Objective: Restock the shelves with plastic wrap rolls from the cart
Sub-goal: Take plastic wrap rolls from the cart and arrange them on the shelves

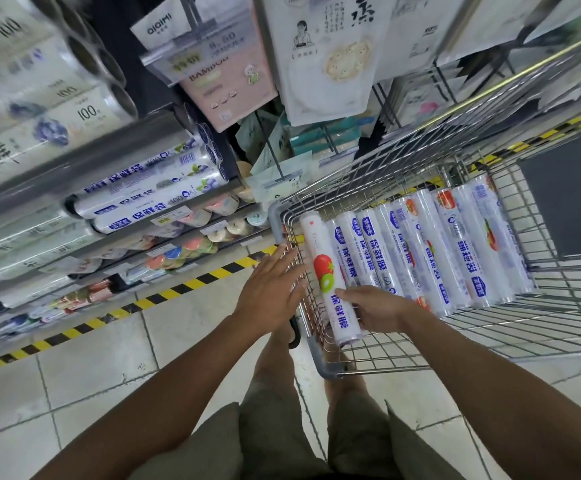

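Several rolls (431,251) are crowding the cart (489,330); right hand (379,310) is gripping the leftmost roll (325,268), pointing away; left hand (268,289) is hovering open outside.

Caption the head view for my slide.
Right hand grips a plastic wrap roll in the cart; left hand open nearby.

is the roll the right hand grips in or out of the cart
In: the roll lies inside the cart, beside other rolls, right hand gripping its near end.
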